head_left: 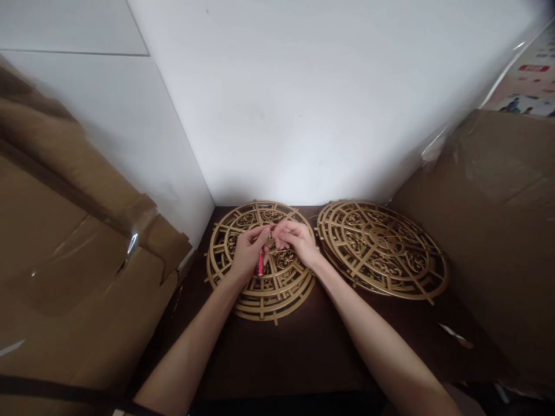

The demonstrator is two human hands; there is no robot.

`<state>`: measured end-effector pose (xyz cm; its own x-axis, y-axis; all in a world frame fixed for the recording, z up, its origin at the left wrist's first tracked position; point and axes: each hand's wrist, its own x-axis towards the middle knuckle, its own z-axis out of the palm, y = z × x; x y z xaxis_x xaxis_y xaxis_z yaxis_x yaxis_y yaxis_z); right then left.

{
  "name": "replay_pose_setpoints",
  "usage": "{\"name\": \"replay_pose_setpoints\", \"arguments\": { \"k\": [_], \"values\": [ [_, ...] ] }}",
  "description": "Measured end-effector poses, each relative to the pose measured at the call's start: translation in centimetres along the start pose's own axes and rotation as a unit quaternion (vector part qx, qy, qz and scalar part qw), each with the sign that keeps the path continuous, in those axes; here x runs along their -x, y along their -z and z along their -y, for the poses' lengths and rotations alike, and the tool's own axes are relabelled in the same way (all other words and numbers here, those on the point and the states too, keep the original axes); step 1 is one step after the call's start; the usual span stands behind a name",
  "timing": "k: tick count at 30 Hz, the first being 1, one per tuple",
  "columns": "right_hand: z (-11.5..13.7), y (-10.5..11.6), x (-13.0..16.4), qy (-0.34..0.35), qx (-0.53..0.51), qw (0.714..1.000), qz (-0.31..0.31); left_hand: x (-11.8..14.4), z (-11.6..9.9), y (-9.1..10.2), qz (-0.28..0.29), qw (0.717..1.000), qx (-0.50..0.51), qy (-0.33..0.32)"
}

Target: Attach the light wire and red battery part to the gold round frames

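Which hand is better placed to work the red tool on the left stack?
Left, probably. The left hand already holds the red tool over the left stack; the right hand only meets it at the fingertips.

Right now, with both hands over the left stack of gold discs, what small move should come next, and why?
Probably bring the red tool in the left hand down to the centre of the left stack of gold discs. Both hands meet just above that hub, the right hand pinching there, and the tool hangs unused.

left hand (248,252) gripping red tool (261,264), gold discs (381,248)
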<state>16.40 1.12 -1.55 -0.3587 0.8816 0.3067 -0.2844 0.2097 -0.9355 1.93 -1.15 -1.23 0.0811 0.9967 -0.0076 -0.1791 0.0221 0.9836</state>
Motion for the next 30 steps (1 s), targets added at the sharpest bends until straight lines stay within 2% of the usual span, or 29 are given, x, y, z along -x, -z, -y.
{"name": "replay_pose_setpoints", "arguments": {
  "k": [6,12,17,22,27,30],
  "values": [
    [0.74,-0.20,0.23,-0.025,0.047,0.996,0.076,0.19,-0.17,-0.14,0.009,1.000,-0.001,-0.011],
    [0.66,-0.53,0.33,-0.032,0.168,0.973,0.157,0.29,-0.46,-0.26,0.008,1.000,-0.017,-0.014],
    [0.02,-0.31,0.47,0.000,0.282,0.947,0.151,0.09,-0.40,0.32,0.064,0.997,-0.046,0.009],
    [0.08,-0.53,0.57,0.033,0.398,0.905,0.148,0.09,-0.23,0.44,0.074,0.995,-0.063,0.006],
    [0.00,-0.71,0.58,0.083,0.426,0.889,0.149,0.13,-0.22,0.34,0.075,0.995,-0.067,-0.022],
    [-0.10,-0.73,0.58,0.089,0.446,0.878,0.152,0.16,-0.38,0.33,0.078,0.993,-0.079,-0.050]
  ]
}}
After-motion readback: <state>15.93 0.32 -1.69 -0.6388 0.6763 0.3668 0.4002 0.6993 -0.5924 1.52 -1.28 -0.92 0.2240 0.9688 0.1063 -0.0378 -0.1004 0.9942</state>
